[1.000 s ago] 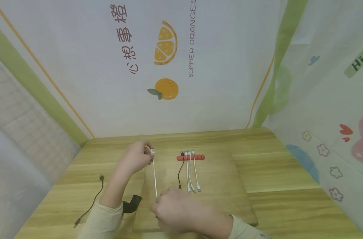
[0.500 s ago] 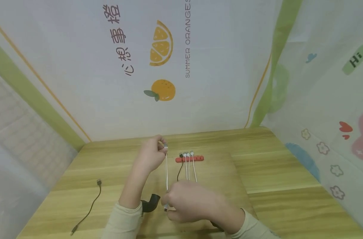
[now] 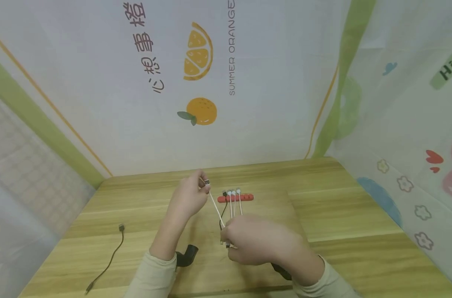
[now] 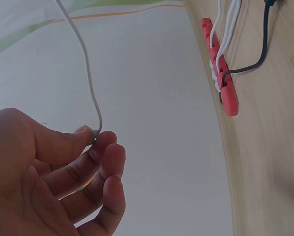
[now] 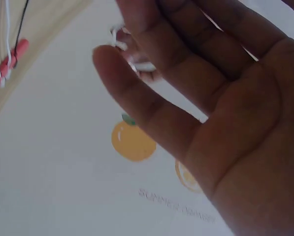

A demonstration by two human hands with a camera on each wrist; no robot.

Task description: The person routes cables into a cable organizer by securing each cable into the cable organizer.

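Observation:
My left hand (image 3: 188,198) pinches a white USB cable (image 3: 216,207) close to its USB plug, between thumb and fingertips. From there the cable slants down to my right hand (image 3: 261,240), whose fingers hold its other end; a small dark plug tip shows under them. In the right wrist view the grip itself is out of frame. Just behind the right hand lies a red cable holder (image 3: 248,198) on the board. One black cable (image 4: 265,37) and several white cables (image 4: 229,30) sit in its slots, their lower parts partly hidden by the right hand in the head view.
Another black USB cable (image 3: 112,256) lies on the left of the wooden table (image 3: 359,215). Under the holder is a wooden board (image 3: 274,207). Black mounts (image 3: 186,255) show at both wrists. A printed cloth (image 3: 270,103) hangs behind the table.
Both hands have moved to the right with the white cable, the right one furthest. The cable has gone from nearly upright in the head view to slanting down rightward.

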